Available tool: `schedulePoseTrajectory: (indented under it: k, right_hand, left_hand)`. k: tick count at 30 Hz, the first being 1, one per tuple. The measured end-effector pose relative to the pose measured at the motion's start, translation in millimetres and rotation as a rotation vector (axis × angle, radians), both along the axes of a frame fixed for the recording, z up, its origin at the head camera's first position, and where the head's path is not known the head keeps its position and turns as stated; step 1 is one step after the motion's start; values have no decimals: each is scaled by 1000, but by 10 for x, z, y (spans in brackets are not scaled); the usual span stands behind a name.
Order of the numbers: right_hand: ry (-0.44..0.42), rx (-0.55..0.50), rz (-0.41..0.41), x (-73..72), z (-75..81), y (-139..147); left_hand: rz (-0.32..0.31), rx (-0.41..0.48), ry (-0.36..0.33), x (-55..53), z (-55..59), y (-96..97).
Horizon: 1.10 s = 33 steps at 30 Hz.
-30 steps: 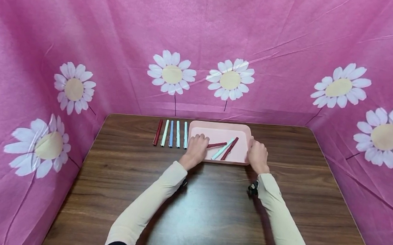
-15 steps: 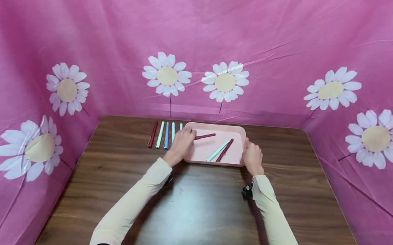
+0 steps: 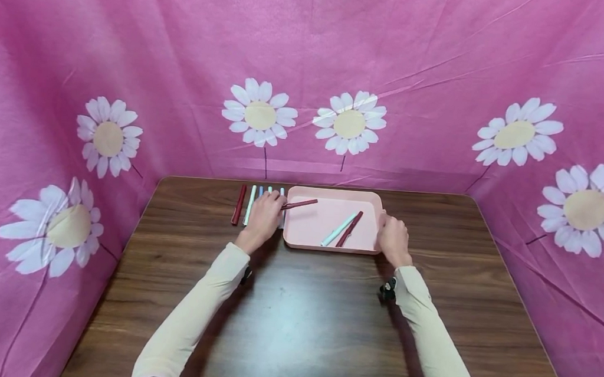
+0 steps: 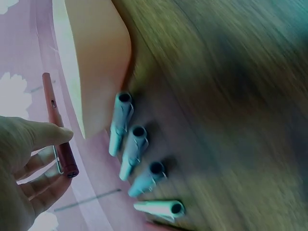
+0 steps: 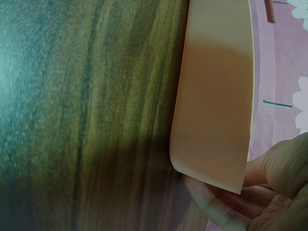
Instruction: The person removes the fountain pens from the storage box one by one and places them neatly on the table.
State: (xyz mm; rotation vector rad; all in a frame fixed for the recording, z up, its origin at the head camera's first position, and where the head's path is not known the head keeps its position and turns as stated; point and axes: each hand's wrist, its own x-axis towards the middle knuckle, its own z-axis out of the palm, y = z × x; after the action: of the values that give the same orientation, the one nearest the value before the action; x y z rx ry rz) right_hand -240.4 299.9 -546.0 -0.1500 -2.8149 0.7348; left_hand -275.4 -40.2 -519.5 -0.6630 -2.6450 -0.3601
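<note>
My left hand (image 3: 265,214) pinches a dark red pen (image 3: 303,203) between thumb and fingers, over the left rim of a pink tray (image 3: 304,233). In the left wrist view the pen's metal clip shows beside the fingers, and the pen (image 4: 49,94) is up off the table. Inside the tray a mint pen (image 3: 334,233) and another dark red pen (image 3: 351,228) lie slanted, close together. At the tray's right side my right hand (image 3: 394,240) grips the rim; in the right wrist view, fingers are under the tray's corner (image 5: 211,159).
Left of the tray several pens lie in a row on the wooden table (image 3: 282,305): a dark red pen (image 3: 239,204), a pale green pen (image 3: 250,202), and blue and mint ones partly behind my left hand. A pink flowered cloth (image 3: 312,53) hangs behind the table.
My left hand has moved left with the dark red pen, from inside the tray to over its left rim and the pen row. The right hand stays at the tray's right side.
</note>
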Motion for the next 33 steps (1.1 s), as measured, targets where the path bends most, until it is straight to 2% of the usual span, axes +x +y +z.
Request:
schedulePoseTrajectory:
  k: [3, 6, 14, 20, 28, 33]
  right_hand:
    - [-3, -4, 3, 2, 11, 12]
    - [-7, 0, 0, -4, 12, 17]
    - [7, -4, 6, 4, 40, -8]
    - [28, 2, 13, -3, 61, -27]
    - [4, -16, 17, 6, 13, 2]
    - [9, -18, 13, 4, -4, -1]
  left_hand:
    - [28, 35, -13, -5, -1, -104]
    - [73, 90, -54, -14, 0, -227]
    - [216, 256, -231, -56, 11, -586]
    - [307, 343, -316, -77, 31, -822]
    - [382, 385, -374, -77, -52, -1027]
    - [421, 424, -410, -65, -156, -1115]
